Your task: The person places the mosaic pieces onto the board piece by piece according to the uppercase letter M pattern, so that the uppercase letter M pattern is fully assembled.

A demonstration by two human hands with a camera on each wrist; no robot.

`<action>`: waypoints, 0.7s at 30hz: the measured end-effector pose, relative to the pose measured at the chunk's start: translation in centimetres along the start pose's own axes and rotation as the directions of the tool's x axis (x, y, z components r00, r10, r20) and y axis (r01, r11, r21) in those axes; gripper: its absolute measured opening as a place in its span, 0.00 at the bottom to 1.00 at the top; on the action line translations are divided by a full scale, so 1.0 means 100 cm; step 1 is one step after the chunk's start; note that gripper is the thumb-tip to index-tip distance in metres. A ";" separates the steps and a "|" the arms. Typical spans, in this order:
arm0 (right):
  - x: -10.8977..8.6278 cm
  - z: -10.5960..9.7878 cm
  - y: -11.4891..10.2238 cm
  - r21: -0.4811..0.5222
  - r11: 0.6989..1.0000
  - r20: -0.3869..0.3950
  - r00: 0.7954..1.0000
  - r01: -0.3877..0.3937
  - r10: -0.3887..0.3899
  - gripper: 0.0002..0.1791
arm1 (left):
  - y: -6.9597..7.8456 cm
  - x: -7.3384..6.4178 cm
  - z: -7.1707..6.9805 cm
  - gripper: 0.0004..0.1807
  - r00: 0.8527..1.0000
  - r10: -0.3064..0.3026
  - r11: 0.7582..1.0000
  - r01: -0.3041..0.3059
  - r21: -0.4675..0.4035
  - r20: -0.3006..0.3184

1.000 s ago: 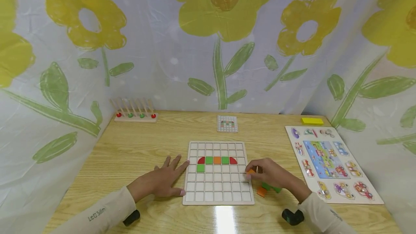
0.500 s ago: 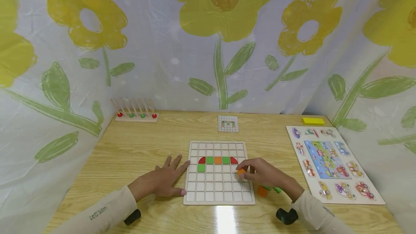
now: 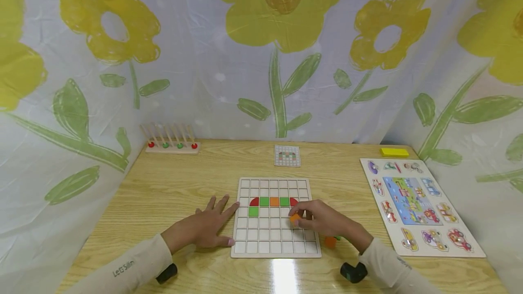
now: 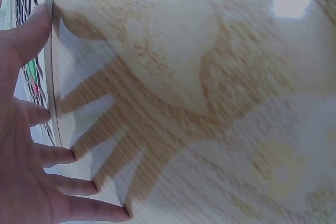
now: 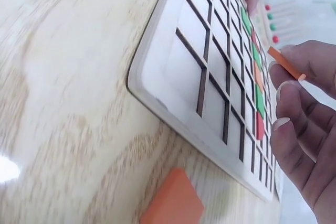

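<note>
A white grid board (image 3: 275, 235) lies on the table in the head view. Its third row holds red rounded tiles at both ends, green tiles (image 3: 264, 202) and an orange tile (image 3: 274, 201) between them; one more green tile (image 3: 253, 211) sits below at the left. My right hand (image 3: 323, 218) pinches an orange square tile (image 5: 286, 63) between thumb and fingertips, above the board's right half. My left hand (image 3: 208, 227) lies spread at the board's left edge, fingers straight, thumb and index fingertip right at the rim. In the left wrist view its fingers (image 4: 89, 208) extend over the table.
Loose orange tile (image 3: 330, 242) and a bit of green lie right of the board, partly under the right hand. A pattern card (image 3: 287, 156) lies behind the board. A peg rack (image 3: 172, 148) stands back left; a picture puzzle (image 3: 421, 208) and yellow block (image 3: 394, 152) are right.
My right hand has moved left from the board's right edge to over its squares, carrying the orange tile. My left hand has stayed in place.
</note>
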State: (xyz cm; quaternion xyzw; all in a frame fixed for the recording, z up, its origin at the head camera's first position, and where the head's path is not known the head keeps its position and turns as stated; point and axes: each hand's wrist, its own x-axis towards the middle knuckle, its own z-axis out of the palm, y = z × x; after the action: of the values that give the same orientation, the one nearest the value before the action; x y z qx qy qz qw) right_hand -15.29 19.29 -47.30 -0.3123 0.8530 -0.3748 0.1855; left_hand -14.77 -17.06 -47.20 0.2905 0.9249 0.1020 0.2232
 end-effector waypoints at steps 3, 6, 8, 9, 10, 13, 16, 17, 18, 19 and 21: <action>0.003 0.003 0.000 0.002 1.000 -0.002 1.000 0.017 -0.017 0.11 | 0.002 -0.001 -0.001 0.53 1.000 -0.003 1.000 0.003 0.001 0.005; 0.006 0.005 -0.001 0.015 0.999 -0.002 0.999 0.043 -0.043 0.10 | 0.003 -0.002 -0.002 0.53 1.000 -0.010 1.000 0.010 0.002 0.013; 0.008 0.008 -0.002 0.021 0.998 -0.006 0.998 0.065 -0.065 0.11 | 0.002 -0.002 -0.002 0.53 1.000 -0.012 1.000 0.012 0.004 0.016; 0.009 0.009 -0.003 0.023 0.997 -0.006 0.997 0.071 -0.071 0.11 | 0.002 -0.002 -0.002 0.53 1.000 -0.012 1.000 0.012 0.006 0.016; 0.010 0.010 -0.004 0.026 0.997 -0.006 0.997 0.078 -0.078 0.11 | 0.002 -0.002 -0.002 0.53 1.000 -0.013 1.000 0.013 0.008 0.016; 0.013 0.013 -0.006 0.028 0.997 -0.005 0.997 0.072 -0.072 0.10 | 0.002 -0.002 -0.001 0.53 1.000 -0.010 1.000 0.010 0.014 0.012; 0.017 0.017 -0.008 0.032 0.998 0.003 0.999 0.047 -0.047 0.09 | 0.001 -0.001 0.000 0.53 1.000 -0.008 1.000 0.008 0.014 0.010; 0.018 0.018 -0.009 0.031 0.999 0.007 0.999 0.039 -0.039 0.09 | 0.001 -0.001 0.000 0.53 1.000 -0.007 1.000 0.007 0.010 0.010; 0.019 0.019 -0.010 0.030 0.999 0.010 0.999 0.035 -0.035 0.09 | 0.001 -0.001 0.000 0.53 1.000 -0.005 1.000 0.005 0.008 0.011; 0.020 0.020 -0.011 0.031 0.999 0.013 0.999 0.032 -0.033 0.10 | 0.001 -0.001 0.000 0.53 1.000 -0.005 1.000 0.005 0.007 0.011; 0.022 0.021 -0.013 0.034 0.999 0.019 0.999 0.033 -0.034 0.10 | 0.000 0.000 0.000 0.53 1.000 -0.005 1.000 0.005 0.006 0.012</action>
State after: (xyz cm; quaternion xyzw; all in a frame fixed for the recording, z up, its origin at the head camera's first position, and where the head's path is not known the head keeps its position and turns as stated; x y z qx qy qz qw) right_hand -15.26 16.02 -47.90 -0.3269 0.8394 -0.3892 0.1928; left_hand -14.74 -17.05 -47.20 0.2893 0.9245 0.0969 0.2284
